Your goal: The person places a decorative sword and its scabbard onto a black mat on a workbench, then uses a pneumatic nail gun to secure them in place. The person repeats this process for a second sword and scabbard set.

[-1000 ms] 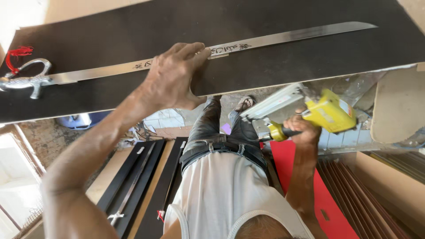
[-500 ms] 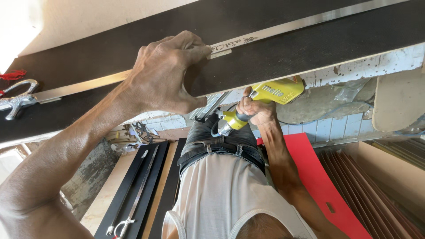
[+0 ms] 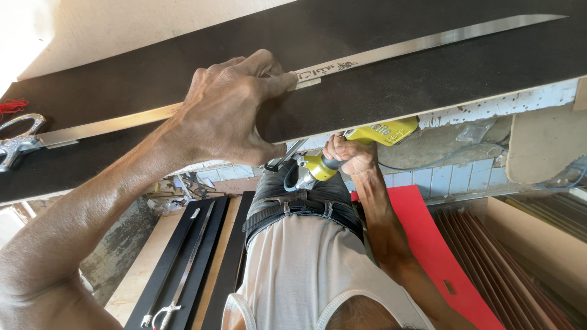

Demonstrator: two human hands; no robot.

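In the head view, the left hand (image 3: 226, 116) lay spread on a long steel sword blade (image 3: 428, 41), its fingers (image 3: 269, 82) apart and pressing the blade flat against a black board (image 3: 397, 85). Below the board's edge, the right hand (image 3: 348, 153) had its fingers wrapped tight around a yellow power tool (image 3: 367, 143), held just under the board. Another sword (image 3: 183, 269) lay on a dark panel lower down.

The board (image 3: 391, 91) is black, the sword (image 3: 428, 41) silver with dark engraving. The tool (image 3: 379, 134) is yellow, the sheet (image 3: 440, 256) red.
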